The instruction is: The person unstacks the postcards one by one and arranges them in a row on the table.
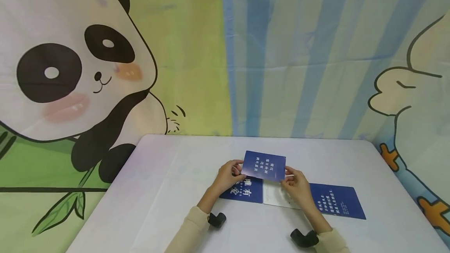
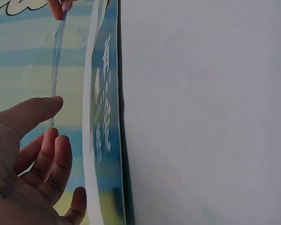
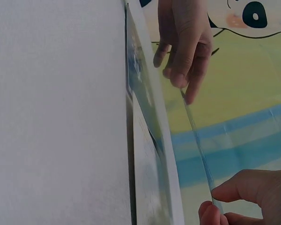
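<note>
Both hands hold up a blue card (image 1: pixel 264 166) with white writing, one at each side. My left hand (image 1: pixel 226 177) pinches its left edge between thumb and fingers. At the lower right corner, my right hand (image 1: pixel 297 186) pinches it the same way. In both wrist views the raised card (image 2: pixel 57 61) shows nearly edge-on, held apart from the table. Below lies a blue card (image 1: pixel 251 194) with large white characters, partly hidden by the left hand. Beside it is a whitish card (image 1: pixel 277 195), then another blue card (image 1: pixel 339 202) beyond the right forearm.
The white table (image 1: pixel 175 190) has rounded far corners. Behind it hangs a cloth backdrop (image 1: pixel 197 50) printed with a panda and blue stripes. Each wrist carries a black camera mount (image 1: pixel 217 220), close above the tabletop.
</note>
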### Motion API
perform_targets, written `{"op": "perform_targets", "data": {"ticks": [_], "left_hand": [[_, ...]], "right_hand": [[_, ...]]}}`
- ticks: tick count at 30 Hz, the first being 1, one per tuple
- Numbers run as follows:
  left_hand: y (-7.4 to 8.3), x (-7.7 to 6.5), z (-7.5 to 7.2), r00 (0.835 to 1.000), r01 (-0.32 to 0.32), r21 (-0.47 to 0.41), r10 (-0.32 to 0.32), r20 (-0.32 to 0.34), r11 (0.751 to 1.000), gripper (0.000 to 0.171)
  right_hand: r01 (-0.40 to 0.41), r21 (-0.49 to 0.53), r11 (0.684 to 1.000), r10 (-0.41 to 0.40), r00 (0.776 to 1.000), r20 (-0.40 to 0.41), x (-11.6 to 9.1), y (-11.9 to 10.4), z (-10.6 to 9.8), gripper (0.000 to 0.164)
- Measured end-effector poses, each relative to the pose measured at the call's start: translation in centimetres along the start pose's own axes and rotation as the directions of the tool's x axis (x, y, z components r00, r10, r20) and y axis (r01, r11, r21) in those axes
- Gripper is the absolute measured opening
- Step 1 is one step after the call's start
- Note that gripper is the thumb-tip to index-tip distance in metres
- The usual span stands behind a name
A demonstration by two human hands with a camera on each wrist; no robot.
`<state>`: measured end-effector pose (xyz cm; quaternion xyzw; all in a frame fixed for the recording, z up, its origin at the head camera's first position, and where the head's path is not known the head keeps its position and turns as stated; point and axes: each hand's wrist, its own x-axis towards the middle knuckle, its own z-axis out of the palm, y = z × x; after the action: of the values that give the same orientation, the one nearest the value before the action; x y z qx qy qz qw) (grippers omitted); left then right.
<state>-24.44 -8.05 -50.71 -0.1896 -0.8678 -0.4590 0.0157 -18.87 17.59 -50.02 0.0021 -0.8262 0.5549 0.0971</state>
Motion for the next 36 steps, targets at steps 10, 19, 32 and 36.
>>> {"op": "perform_targets", "data": {"ticks": [10,19,32,36], "left_hand": [[-1.3,-2.1,-2.1,1.000,0.007,0.004,-0.006,-0.020,1.000,0.050],[-2.2,-4.8,-4.4,0.998,0.025,0.014,-0.024,-0.059,1.000,0.048],[-3.5,-7.4,-7.5,0.995,0.083,0.010,-0.082,-0.053,0.997,0.051],[-3.7,-8.1,-8.3,0.993,0.111,0.004,-0.110,-0.051,0.994,0.056]], "right_hand": [[0.061,-0.001,0.998,-0.061,0.997,0.052,-0.5,-0.4,2.2,0.060],[0.073,0.071,0.995,-0.080,0.992,0.098,-1.4,-1.1,4.9,0.055],[0.116,0.131,0.985,-0.135,0.979,0.152,-1.8,-2.5,7.5,0.052],[0.100,0.110,0.989,-0.120,0.973,0.196,-1.8,-2.9,8.1,0.054]]}}
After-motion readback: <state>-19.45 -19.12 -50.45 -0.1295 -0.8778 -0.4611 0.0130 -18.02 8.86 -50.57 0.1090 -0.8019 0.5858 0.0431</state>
